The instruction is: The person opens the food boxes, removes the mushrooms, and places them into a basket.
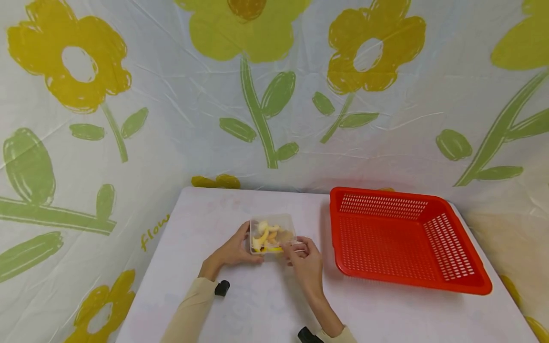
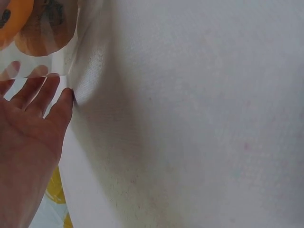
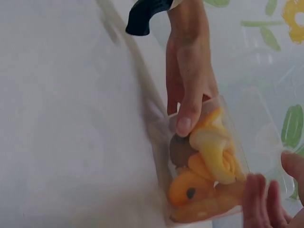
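Observation:
A small clear plastic container (image 1: pixel 272 232) with yellow and orange food pieces sits on the white table (image 1: pixel 257 305) in the head view. My left hand (image 1: pixel 250 245) grips its left side. The thumb lies on the rim and the fingers run along the near side. In the right wrist view the left hand's thumb (image 3: pixel 185 121) presses the container (image 3: pixel 209 175) at its edge. My right hand (image 1: pixel 297 247) pinches the container's near right corner; its fingertips (image 3: pixel 259 197) show beside the clear wall. In the left wrist view, only my left palm (image 2: pixel 28 137) and the container's clear wall (image 2: pixel 33 66) show.
An empty red perforated basket (image 1: pixel 377 243) stands on the table to the right of the hands, close to the right edge. A flowered plastic sheet (image 1: pixel 257 119) hangs behind and around the table. Black wrist mounts (image 1: pixel 221 287) sit on both forearms.

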`<state>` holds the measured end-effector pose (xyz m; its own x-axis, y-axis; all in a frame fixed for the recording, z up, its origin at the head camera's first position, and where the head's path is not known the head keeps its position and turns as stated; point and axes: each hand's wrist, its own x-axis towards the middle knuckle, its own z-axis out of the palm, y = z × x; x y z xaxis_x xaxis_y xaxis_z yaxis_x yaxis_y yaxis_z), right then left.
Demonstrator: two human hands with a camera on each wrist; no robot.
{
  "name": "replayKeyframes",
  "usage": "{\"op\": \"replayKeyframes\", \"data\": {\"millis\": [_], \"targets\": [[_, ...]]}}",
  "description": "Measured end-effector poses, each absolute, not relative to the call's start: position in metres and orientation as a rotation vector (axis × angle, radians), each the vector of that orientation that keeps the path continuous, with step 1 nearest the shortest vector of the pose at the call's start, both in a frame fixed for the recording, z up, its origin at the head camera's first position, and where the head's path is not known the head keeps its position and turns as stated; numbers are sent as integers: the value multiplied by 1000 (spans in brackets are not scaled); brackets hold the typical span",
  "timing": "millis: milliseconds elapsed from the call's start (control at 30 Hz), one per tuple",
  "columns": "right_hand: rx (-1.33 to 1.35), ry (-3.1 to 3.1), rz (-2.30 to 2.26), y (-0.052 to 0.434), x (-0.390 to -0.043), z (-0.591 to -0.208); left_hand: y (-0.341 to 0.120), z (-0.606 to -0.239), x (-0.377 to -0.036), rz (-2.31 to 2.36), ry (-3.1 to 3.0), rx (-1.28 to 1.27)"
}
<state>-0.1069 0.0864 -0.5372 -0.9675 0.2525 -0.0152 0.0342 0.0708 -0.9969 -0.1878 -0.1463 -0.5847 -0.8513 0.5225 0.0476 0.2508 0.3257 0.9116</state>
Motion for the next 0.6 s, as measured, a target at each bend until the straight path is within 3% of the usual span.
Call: {"op": "replayKeyframes", "data": {"millis": [367,600], "targets": [[10,-2187,1717,103,-119,-533,-144,-583,-186,1519,2314,674],[72,-2204,1630,104,-126,-530,-149,-582,-183,1446,2319,516]]}}
